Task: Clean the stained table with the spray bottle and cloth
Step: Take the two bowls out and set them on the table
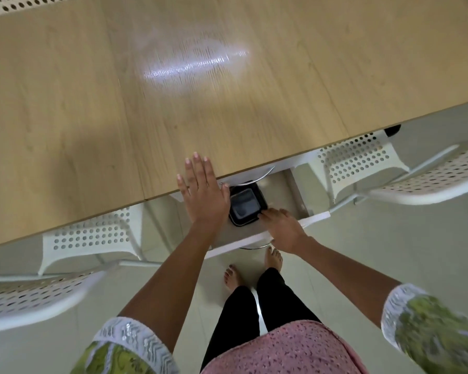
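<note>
The light wooden table point(92, 109) fills the upper view, with a glare patch at its middle. No spray bottle or cloth is in view. My left hand point(200, 193) hovers flat over the table's near edge, fingers spread and holding nothing. A white drawer point(295, 184) stands pulled out under the table edge. My right hand point(281, 228) lies over the drawer's front panel, fingers inside and thumb outside. Its fingertips reach the corner of a black container point(245, 205) in the drawer.
White perforated chairs stand at the left point(65, 255) and right point(389, 168) of the drawer, tucked partly under the table. Another chair point(19, 2) shows at the far side. My bare feet point(233, 276) stand on the pale tiled floor.
</note>
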